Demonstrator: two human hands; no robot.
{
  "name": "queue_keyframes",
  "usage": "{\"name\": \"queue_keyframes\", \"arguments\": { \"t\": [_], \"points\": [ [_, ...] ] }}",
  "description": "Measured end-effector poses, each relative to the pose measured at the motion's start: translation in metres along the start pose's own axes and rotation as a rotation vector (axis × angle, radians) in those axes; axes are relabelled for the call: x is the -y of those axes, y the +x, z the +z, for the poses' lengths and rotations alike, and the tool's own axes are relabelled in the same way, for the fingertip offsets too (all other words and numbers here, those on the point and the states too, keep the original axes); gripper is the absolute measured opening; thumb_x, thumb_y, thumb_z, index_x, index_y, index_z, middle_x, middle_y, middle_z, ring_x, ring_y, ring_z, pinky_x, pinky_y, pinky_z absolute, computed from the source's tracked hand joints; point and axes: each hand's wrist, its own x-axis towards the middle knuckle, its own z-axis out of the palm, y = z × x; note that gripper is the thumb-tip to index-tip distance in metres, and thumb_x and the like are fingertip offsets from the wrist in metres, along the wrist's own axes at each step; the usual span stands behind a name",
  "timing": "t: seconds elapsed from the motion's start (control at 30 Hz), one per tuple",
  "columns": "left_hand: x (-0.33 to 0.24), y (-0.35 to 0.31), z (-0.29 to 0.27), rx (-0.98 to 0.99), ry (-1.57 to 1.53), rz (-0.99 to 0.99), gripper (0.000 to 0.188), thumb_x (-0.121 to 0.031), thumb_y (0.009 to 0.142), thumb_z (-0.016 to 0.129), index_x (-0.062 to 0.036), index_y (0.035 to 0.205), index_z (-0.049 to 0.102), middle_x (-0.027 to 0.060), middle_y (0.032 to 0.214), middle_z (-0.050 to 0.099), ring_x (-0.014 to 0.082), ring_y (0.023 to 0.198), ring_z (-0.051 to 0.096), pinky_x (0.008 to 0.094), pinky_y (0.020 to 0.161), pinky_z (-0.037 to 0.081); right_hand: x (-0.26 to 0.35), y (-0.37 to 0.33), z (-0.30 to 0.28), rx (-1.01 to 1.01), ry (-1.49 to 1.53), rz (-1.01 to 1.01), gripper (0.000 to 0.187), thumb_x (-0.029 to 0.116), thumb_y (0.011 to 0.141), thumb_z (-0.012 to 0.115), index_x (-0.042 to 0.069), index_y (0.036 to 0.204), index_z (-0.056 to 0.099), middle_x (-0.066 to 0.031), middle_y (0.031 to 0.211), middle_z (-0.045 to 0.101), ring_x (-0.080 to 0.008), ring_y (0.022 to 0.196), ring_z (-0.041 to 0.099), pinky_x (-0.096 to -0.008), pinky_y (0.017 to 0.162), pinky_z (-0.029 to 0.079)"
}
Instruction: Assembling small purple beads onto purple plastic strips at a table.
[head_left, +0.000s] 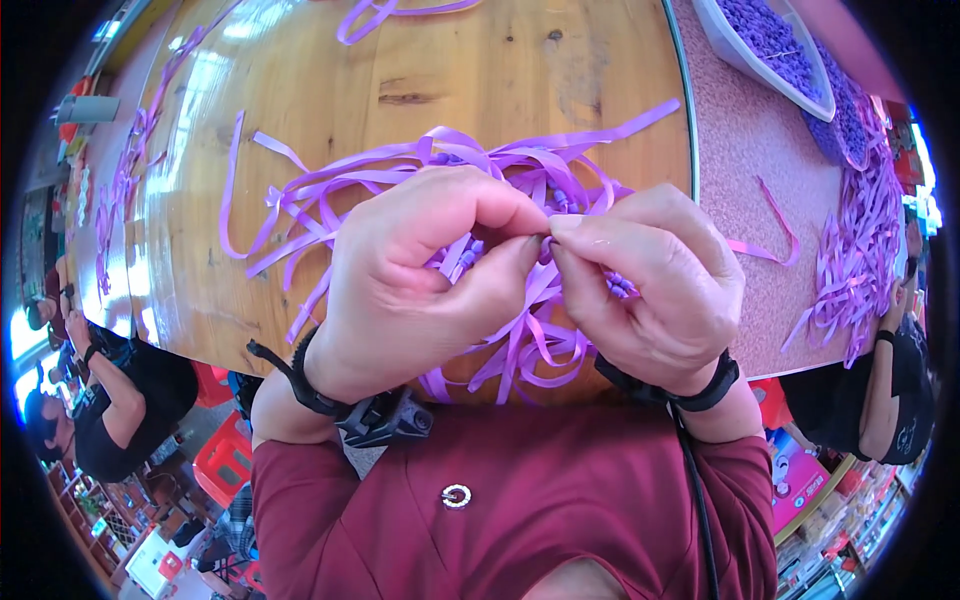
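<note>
My left hand (425,275) and my right hand (660,285) meet fingertip to fingertip above the table. Both pinch a small dark-purple twist of purple ribbon (546,248) between thumb and forefinger. The fingertips cover most of it, so I cannot tell whether it is a knot or a loop. Beneath and behind the hands lies a loose heap of light-purple ribbons (345,180), their ends spread out on the wood. Small purple-and-white beads or knots (462,258) show among them, partly hidden by my hands.
The wooden table (480,70) meets a pinkish surface (735,130) on the right. There stand a white tub (822,100) of small purple pieces and a large ribbon pile (855,250). More ribbons (130,180) lie at far left. People sit on both sides, near red stools (222,460).
</note>
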Motion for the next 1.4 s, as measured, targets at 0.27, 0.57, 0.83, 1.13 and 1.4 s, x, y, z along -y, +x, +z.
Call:
{"name": "queue_keyframes", "arguments": {
  "t": [0.27, 0.57, 0.83, 1.13, 1.4],
  "points": [
    [0.003, 0.002, -0.004, -0.071, 0.374, 0.435, 0.017, 0.012, 0.063, 0.057, -0.0004, 0.074, 0.056, 0.0078, 0.071, 0.056, 0.0181, 0.066, 0.053, 0.0282, 0.063, 0.041, 0.010, 0.003, -0.004, 0.077, 0.005, 0.102, 0.021, 0.001, 0.062, 0.071, 0.003, 0.080, 0.062, -0.0082, 0.070, 0.063, -0.0169, 0.058, 0.060, -0.0251, 0.049, 0.045],
    [-0.004, 0.002, -0.011, -0.059, 0.449, 0.512, 0.016, 0.010, 0.061, 0.056, -0.0008, 0.072, 0.055, 0.0077, 0.067, 0.055, 0.0192, 0.062, 0.053, 0.0321, 0.065, 0.042, 0.015, 0.011, -0.018, 0.162, 0.138, 0.203, 0.013, 0.002, 0.068, 0.068, 0.001, 0.079, 0.061, -0.0085, 0.067, 0.060, -0.0150, 0.056, 0.057, -0.0240, 0.050, 0.044],
    [-0.004, 0.003, -0.018, -0.242, 0.539, 0.612, 0.016, 0.010, 0.059, 0.057, -0.0020, 0.070, 0.055, 0.0058, 0.065, 0.055, 0.0177, 0.059, 0.052, 0.0301, 0.064, 0.042, 0.018, 0.005, -0.032, 0.054, 0.250, 0.320, 0.011, -0.001, 0.074, 0.064, -0.001, 0.083, 0.059, -0.0067, 0.079, 0.059, -0.0073, 0.065, 0.054, -0.0188, 0.054, 0.042],
    [-0.027, -0.001, -0.001, 0.002, 0.623, 0.578, 0.021, -0.004, 0.065, 0.056, -0.0006, 0.086, 0.058, 0.0067, 0.079, 0.058, 0.0196, 0.077, 0.054, 0.0381, 0.085, 0.036, 0.026, 0.014, -0.037, 0.181, 0.189, 0.183, 0.010, 0.000, 0.070, 0.067, 0.000, 0.078, 0.060, -0.0072, 0.066, 0.059, -0.0126, 0.056, 0.055, -0.0231, 0.051, 0.042],
    [-0.036, -0.022, 0.003, 0.172, 0.767, 0.687, 0.008, -0.009, 0.052, 0.053, -0.0047, 0.057, 0.051, 0.0047, 0.055, 0.046, 0.0203, 0.050, 0.047, 0.0431, 0.079, 0.038, 0.036, -0.015, -0.031, 0.229, 0.219, 0.125, 0.011, 0.006, 0.066, 0.068, 0.004, 0.075, 0.061, -0.0076, 0.061, 0.059, -0.0219, 0.056, 0.060, -0.0310, 0.050, 0.047]
  ]
}}
